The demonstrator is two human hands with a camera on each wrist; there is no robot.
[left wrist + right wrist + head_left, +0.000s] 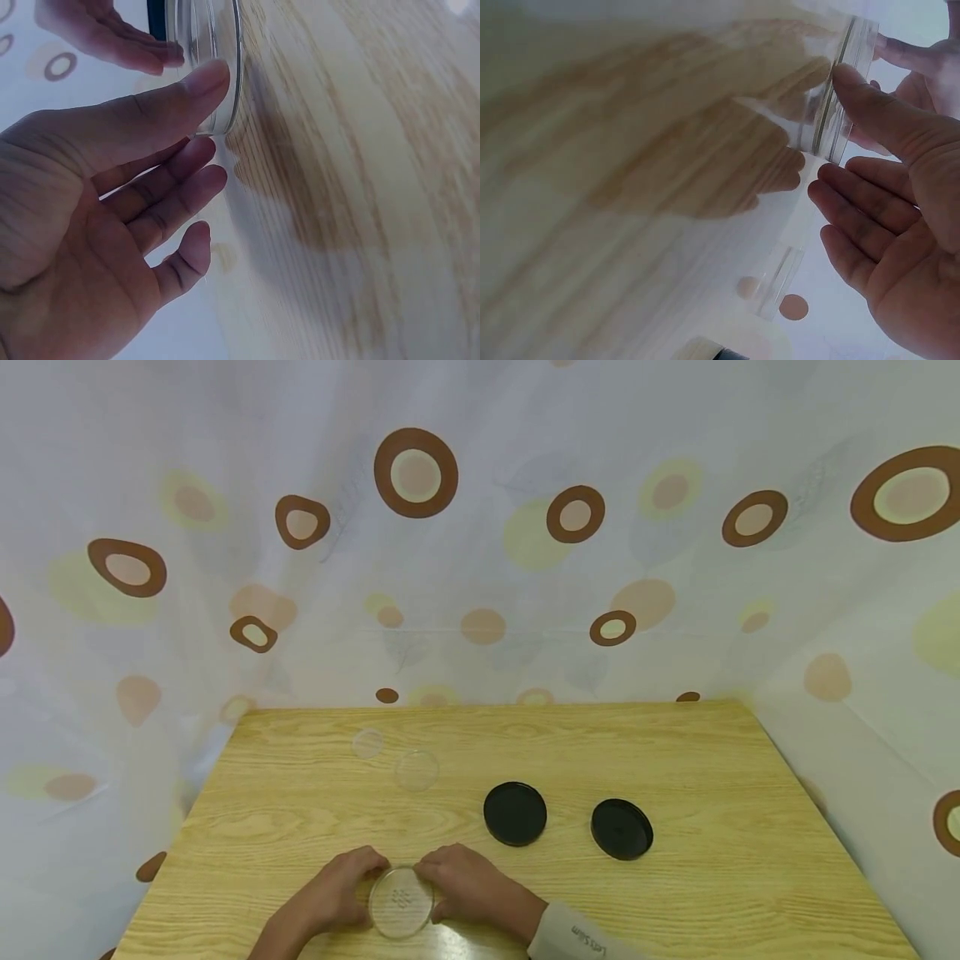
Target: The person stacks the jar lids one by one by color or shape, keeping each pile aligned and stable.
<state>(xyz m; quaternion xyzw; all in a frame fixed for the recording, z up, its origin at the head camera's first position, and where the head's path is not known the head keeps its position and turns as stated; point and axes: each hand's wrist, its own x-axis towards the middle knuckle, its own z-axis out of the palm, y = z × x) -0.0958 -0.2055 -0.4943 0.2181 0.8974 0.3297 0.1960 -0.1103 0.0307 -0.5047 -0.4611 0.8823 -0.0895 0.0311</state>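
A clear round petri dish (401, 902), with several small marks showing at its middle, is near the front of the table between both hands. My left hand (341, 893) grips its left edge, the thumb on the near side and the forefinger on the far side. On the opposite edge, my right hand (468, 887) holds it the same way. Seen edge-on in the left wrist view, the dish (217, 30) shows layered clear rims, with the left thumb against its wall. In the right wrist view the right thumb touches the wall of the dish (840, 97), the other fingers spread below.
Two shallow round black dishes (515, 814) (622, 829) lie to the right, beyond the hands. Farther back on the left are two clear round pieces (417, 770) (367, 743). A patterned curtain (480, 568) surrounds the wood-grain table (712, 893) at the back and sides.
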